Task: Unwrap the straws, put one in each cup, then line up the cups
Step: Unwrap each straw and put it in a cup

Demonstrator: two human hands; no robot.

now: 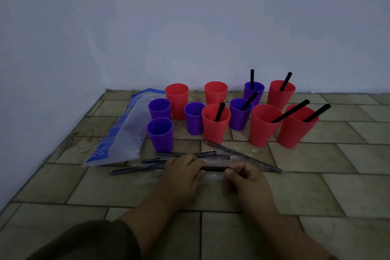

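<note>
Beyond and left of the left hand (pixel 179 177), bag (pixel 126 133) lies flat on floor (pixel 316 175). It is clear plastic with a blue panel and white print, too blurred to read. No other writing seen.

Between both hands: one black straw (pixel 215 168), long axis left-right, roughly level, ends pointing into each hand. Left hand is curled over the left end, fingers bent, knuckles up. Clear wrapper seems bunched there, hard to tell. Right hand (pixel 247 181) pinches the right end, fingers curled in. Both hands grasping the same straw. Dark sleeve (pixel 95 240) on left arm.

Just beyond the hands: wrapped straws (pixel 185 154) loose on floor, mostly lying left-right. One of them (pixel 244 156) slants from far-left to near-right, ending past the right hand.

Further beyond: cups, upright, in a loose cluster, not lined up. Six red cups (pixel 215 129), five purple cups (pixel 160 135). Four red and two purple, all beyond the right hand, each have a black straw leaning up and right. One purple's straw stands near upright. Cups beyond the left hand, next to bag, have no straw.
</note>
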